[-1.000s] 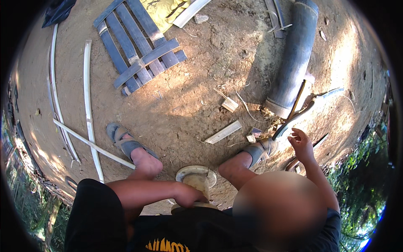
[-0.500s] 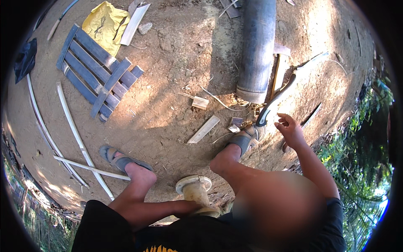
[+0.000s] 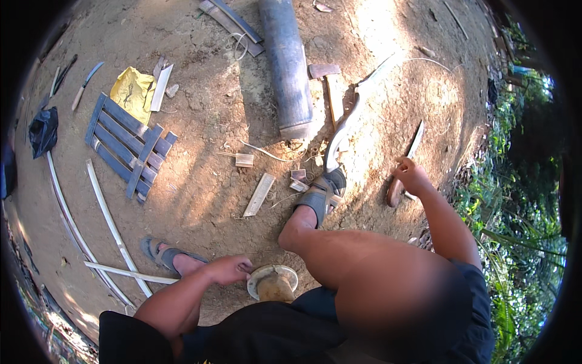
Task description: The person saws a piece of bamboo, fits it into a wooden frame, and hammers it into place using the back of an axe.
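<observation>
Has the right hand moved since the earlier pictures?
Yes, rightward: judged against the axe, the right hand is now farther right, at the knife.

Dappled sunlight on ground (image 3: 367, 212); glare near top; left mostly shaded; dark curved rim; lower-right blur.

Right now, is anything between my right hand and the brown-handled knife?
Nothing visible: your right hand is right at the knife, though I can't tell whether it grips it. The curved tool lies off to the left.
</observation>
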### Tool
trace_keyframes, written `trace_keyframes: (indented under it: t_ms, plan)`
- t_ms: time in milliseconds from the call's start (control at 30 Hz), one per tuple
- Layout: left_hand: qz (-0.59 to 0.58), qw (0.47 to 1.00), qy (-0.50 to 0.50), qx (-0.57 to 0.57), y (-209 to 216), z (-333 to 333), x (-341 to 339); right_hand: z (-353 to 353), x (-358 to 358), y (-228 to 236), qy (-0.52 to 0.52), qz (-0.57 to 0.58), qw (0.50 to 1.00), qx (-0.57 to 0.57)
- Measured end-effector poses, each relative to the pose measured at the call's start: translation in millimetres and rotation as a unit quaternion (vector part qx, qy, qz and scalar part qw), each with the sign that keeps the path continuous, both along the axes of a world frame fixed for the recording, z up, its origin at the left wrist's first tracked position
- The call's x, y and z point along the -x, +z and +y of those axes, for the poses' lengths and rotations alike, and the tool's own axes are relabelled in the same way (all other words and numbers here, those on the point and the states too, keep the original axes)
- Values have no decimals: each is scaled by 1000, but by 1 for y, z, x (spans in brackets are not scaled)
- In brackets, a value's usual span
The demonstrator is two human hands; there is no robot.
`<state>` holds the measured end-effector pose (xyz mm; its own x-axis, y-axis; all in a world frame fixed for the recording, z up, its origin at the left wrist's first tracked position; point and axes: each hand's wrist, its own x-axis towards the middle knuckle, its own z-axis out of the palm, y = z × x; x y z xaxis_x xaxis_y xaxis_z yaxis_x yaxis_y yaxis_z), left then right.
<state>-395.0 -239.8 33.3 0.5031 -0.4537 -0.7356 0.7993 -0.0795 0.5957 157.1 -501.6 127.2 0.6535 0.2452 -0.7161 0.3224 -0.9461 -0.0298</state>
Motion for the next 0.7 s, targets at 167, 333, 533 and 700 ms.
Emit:
trace_keyframes:
  t_ms: [167, 333, 533, 700]
  plan:
    - [20, 959, 66, -273, 41, 66, -23, -70, 13, -11, -62, -25, 998, -4]
    - [42, 944, 81, -316, 50, 83, -35, 6, 47, -81, -67, -172, 955, -232]
    - [44, 925, 115, -360, 69, 37, -57, 149, 46, -104, 183, -127, 956, -192]
    - [80, 938, 192, -278, 66, 5, -53, 161, 37, -108, 279, -156, 948, 0]
